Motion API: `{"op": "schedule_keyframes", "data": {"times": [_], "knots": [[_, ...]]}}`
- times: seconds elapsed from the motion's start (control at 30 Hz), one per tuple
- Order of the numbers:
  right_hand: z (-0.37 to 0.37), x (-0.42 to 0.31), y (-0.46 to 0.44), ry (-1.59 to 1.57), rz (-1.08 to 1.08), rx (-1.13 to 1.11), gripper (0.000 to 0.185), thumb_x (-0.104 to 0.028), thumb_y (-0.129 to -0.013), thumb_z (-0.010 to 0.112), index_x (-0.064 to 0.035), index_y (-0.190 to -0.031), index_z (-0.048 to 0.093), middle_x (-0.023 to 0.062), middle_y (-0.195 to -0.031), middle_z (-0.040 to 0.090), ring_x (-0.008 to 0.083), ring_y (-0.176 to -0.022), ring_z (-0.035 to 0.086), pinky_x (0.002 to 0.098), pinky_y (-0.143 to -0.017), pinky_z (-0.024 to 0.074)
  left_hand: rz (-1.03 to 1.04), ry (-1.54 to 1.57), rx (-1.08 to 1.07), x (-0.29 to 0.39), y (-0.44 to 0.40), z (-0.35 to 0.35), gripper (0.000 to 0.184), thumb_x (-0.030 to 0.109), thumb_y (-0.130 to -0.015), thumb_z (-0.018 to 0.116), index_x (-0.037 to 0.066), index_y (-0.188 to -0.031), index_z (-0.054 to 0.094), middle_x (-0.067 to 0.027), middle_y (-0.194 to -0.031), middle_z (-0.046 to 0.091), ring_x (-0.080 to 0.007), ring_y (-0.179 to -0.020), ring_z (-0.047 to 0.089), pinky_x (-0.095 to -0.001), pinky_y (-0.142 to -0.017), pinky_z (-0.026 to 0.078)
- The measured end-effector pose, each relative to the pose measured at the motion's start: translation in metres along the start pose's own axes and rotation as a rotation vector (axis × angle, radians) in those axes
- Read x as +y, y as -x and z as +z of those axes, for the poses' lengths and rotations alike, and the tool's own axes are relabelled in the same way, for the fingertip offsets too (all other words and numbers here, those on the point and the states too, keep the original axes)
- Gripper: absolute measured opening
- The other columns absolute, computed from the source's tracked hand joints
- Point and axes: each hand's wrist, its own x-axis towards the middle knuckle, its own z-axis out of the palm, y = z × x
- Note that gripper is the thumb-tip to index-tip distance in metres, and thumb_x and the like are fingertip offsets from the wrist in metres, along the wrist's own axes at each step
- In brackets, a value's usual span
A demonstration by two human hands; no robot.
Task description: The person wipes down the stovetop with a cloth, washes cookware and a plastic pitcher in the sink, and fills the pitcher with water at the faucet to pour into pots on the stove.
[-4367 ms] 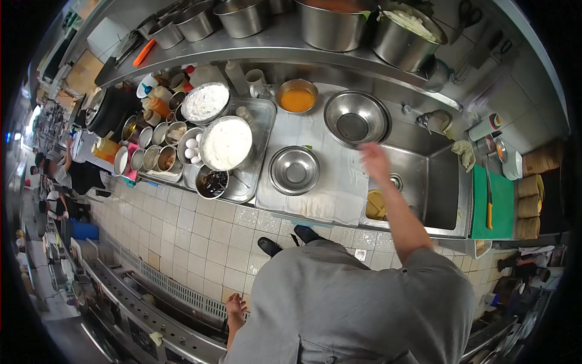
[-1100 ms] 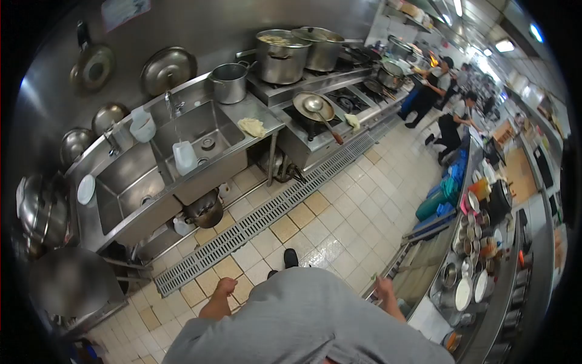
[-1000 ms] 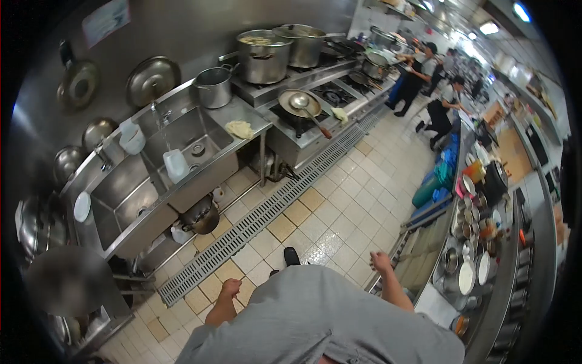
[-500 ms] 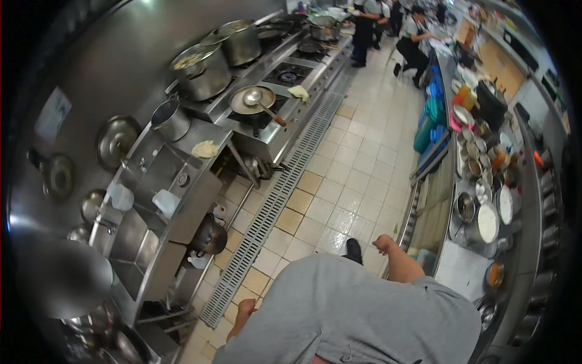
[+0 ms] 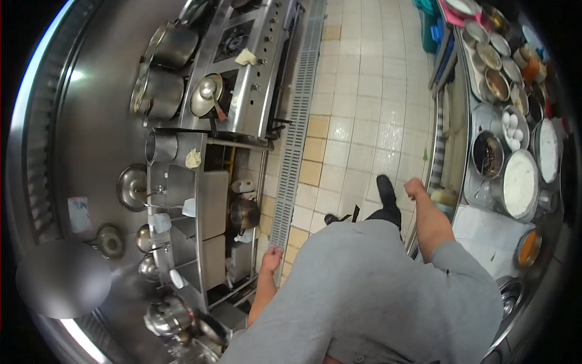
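Observation:
My left hand [image 5: 271, 259] hangs at my side over the floor drain grating [image 5: 293, 121], its fingers loosely curled around nothing I can see. On the other side, my right hand [image 5: 414, 188] is closed in a loose fist above the floor tiles, beside the counter on the right. Neither hand touches anything. Closest to the right hand is the counter shelf; a metal bowl of white contents [image 5: 520, 182] and a dark-filled pot [image 5: 487, 155] stand on the counter above it.
On the left stands a steel stove with a wok [image 5: 205, 106] holding a ladle [image 5: 208, 89]. Large stockpots [image 5: 159, 92], a sink unit [image 5: 182, 242] and a blackened pot [image 5: 245, 215] on a low shelf line that side. A bowl of eggs [image 5: 514, 130] sits among several bowls on the right counter.
My view has tilted down and turned, so the people at the far end are out of sight. My feet have shifted in a step, and both arms have swung slightly.

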Motion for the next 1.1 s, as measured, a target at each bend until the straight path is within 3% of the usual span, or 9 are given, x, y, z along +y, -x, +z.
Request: {"op": "schedule_keyframes", "data": {"times": [0.07,0.23,0.37,0.43,0.63,0.87,1.0,1.07,1.1], "knots": [[-0.018,-0.015,-0.007,-0.115,0.045,0.041,0.032,-0.019,-0.086,0.054,0.0086,-0.072,0.065,0.0247,-0.069,0.066,0.0353,-0.056,0.067,0.0465,-0.046,0.054,0.148,0.067,0.086,0.065,0.021,-0.008,0.041,0.022,-0.091,0.063,0.0,-0.126,0.057,-0.0052,-0.092,0.065,-0.013,-0.081,0.06,-0.0295,-0.071,0.048],[-0.045,-0.053,-0.035,-0.286,0.047,0.125,0.03,-0.018,-0.083,0.054,0.0061,-0.069,0.064,0.021,-0.063,0.063,0.0323,-0.05,0.063,0.0442,-0.048,0.0526,0.122,0.075,0.146,0.153,0.053,-0.017,0.039,0.018,-0.093,0.062,-0.001,-0.126,0.057,-0.0048,-0.099,0.065,-0.0131,-0.087,0.059,-0.0283,-0.078,0.048],[-0.058,-0.091,-0.032,-0.416,0.046,0.162,0.032,-0.021,-0.084,0.054,0.0052,-0.069,0.063,0.0192,-0.06,0.062,0.0309,-0.048,0.061,0.0442,-0.048,0.0504,0.016,-0.063,0.116,0.154,0.064,-0.015,0.039,0.02,-0.094,0.062,-0.001,-0.126,0.056,-0.0061,-0.102,0.065,-0.0135,-0.09,0.059,-0.0278,-0.08,0.048],[-0.067,-0.101,-0.026,-0.388,0.087,0.017,0.032,-0.025,-0.086,0.057,0.0051,-0.087,0.069,0.0246,-0.087,0.069,0.038,-0.076,0.069,0.0438,-0.071,0.0556,-0.078,-0.11,0.087,0.157,0.075,-0.01,0.04,0.02,-0.094,0.063,-0.001,-0.127,0.056,-0.0077,-0.101,0.066,-0.014,-0.09,0.06,-0.0277,-0.08,0.048],[-0.019,-0.072,-0.067,-0.362,0.14,0.131,0.035,-0.027,-0.088,0.053,0.0035,-0.093,0.07,0.027,-0.104,0.066,0.0423,-0.101,0.063,0.0473,-0.089,0.0503,-0.25,-0.129,0.025,0.152,0.087,-0.001,0.043,0.024,-0.094,0.063,0.001,-0.129,0.055,-0.0059,-0.101,0.065,-0.015,-0.089,0.059,-0.029,-0.077,0.048],[0.019,-0.017,-0.062,-0.253,0.256,0.188,0.036,-0.028,-0.088,0.053,0.0027,-0.092,0.07,0.0246,-0.101,0.068,0.0423,-0.1,0.063,0.0484,-0.086,0.0511,-0.228,-0.132,-0.037,0.178,0.058,-0.004,0.043,0.026,-0.093,0.065,0.002,-0.127,0.055,-0.0034,-0.098,0.064,-0.0139,-0.085,0.058,-0.0277,-0.075,0.047],[0.057,0.022,-0.075,-0.148,0.266,0.345,0.036,-0.025,-0.089,0.053,0.0033,-0.074,0.069,0.0217,-0.073,0.068,0.0353,-0.069,0.069,0.0441,-0.065,0.055,-0.209,-0.024,-0.032,0.231,0.041,0.007,0.042,0.022,-0.094,0.063,0.001,-0.129,0.054,-0.0046,-0.103,0.064,-0.0135,-0.087,0.058,-0.0275,-0.075,0.048],[0.073,0.038,-0.098,-0.182,0.321,0.283,0.031,-0.022,-0.086,0.056,-0.0001,-0.069,0.07,0.0187,-0.068,0.068,0.0321,-0.068,0.069,0.0424,-0.064,0.0549,-0.206,-0.037,-0.018,0.252,0.032,0.007,0.041,0.019,-0.094,0.062,0.0,-0.13,0.053,-0.0061,-0.104,0.065,-0.0129,-0.087,0.057,-0.0267,-0.074,0.048],[0.062,0.035,-0.101,-0.082,0.234,0.205,0.029,-0.021,-0.086,0.055,0.0016,-0.076,0.071,0.0224,-0.081,0.068,0.0377,-0.08,0.067,0.0456,-0.072,0.054,-0.172,-0.002,0.005,0.255,0.031,0.006,0.041,0.019,-0.094,0.062,0.0,-0.13,0.054,-0.0057,-0.103,0.065,-0.0127,-0.087,0.058,-0.0269,-0.074,0.048]]}}
